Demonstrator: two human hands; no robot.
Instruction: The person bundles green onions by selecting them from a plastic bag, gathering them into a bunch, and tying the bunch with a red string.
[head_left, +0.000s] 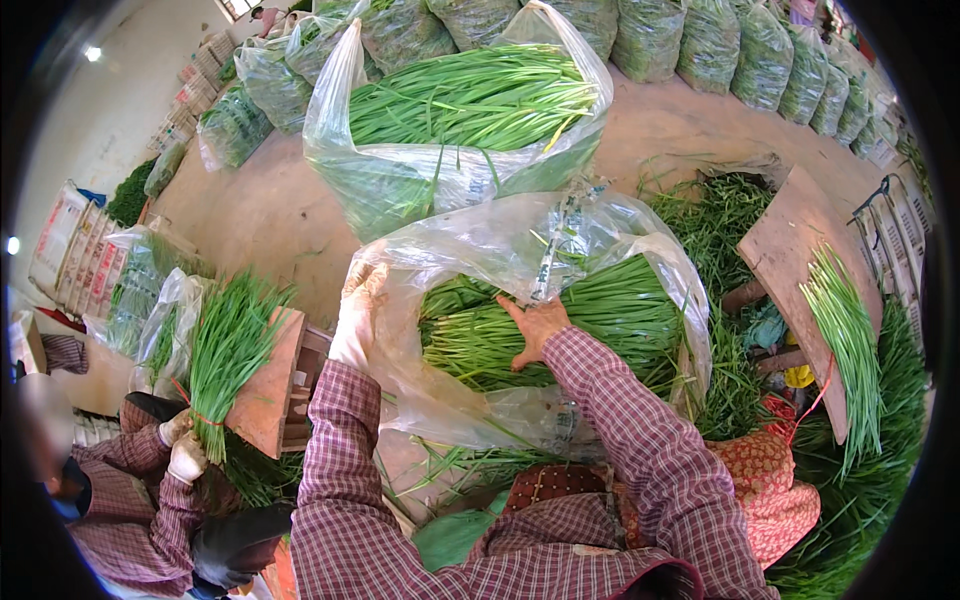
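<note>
My left hand (361, 300), in a pale glove, grips the left rim of a large clear plastic bag (465, 240). Inside the bag lie long green leafy stalks, perhaps garlic chives (615, 315), stacked flat. My right hand (536, 326) is bare, its fingers spread and resting on the stalks near the middle of the bag's mouth; part of the bag's far edge touches it. Just beyond, a second open plastic bag (465, 172) holds more of the same greens. On the right, a bunch of the greens (844, 352) lies on a tilted board (795, 225).
At lower left a co-worker's gloved hands (184, 450) hold a tied bunch (225, 360) beside another board (259, 390). Filled bags (645, 45) line the far floor. Loose greens (720, 247) heap at right, near red twine (780, 416). Stacked crates (75, 247) stand at left.
</note>
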